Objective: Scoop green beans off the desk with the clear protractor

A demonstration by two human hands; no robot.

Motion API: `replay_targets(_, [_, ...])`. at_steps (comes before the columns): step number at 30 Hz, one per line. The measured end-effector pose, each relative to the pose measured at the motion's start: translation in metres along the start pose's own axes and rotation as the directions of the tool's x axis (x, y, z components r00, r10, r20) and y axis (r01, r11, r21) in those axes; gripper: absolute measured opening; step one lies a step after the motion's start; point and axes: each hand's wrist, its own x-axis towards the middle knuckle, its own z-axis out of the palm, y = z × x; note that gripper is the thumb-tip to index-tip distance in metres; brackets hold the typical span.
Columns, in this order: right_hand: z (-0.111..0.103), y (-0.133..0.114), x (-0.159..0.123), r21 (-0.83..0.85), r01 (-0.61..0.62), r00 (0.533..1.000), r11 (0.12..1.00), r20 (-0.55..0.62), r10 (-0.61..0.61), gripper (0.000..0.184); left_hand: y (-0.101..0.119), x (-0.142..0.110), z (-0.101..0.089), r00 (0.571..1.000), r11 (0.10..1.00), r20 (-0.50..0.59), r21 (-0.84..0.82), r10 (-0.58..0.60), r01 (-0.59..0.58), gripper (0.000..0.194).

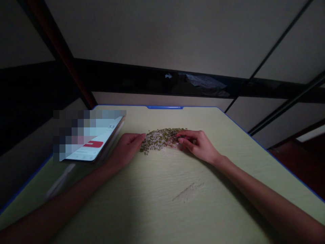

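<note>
A heap of small green grains [159,138] lies in the middle of a pale green table [162,203]. My left hand [125,149] rests on its edge at the heap's left side, fingers together and stretched toward the grains. My right hand [196,144] lies at the heap's right end, fingers curled down onto the grains, with some paler grains [170,145] beneath the fingertips. Whether those fingers hold any grains is not visible.
A lit phone [95,142] stands propped at the left of the table, close to my left wrist. A thin smear of pale grains [188,192] lies nearer to me. The table has a blue rim [164,107]. Dark walls surround it.
</note>
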Motion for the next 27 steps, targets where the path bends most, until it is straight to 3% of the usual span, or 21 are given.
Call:
replay_targets(4, [-0.0021,-0.0003,0.0024,0.012,-0.003,0.999,1.0,0.05,0.002,0.029,-0.0004,-0.0002,0.0003,1.0,1.0,-0.002,-0.004,0.016,-0.016,0.038])
replay_targets(27, [0.0011,-0.0062,-0.0043,-0.146,0.123,0.991,0.982,-0.032,-0.129,0.028,0.0033,-0.0029,0.0007,1.0,1.0,-0.008,0.008,-0.03,0.031,0.036])
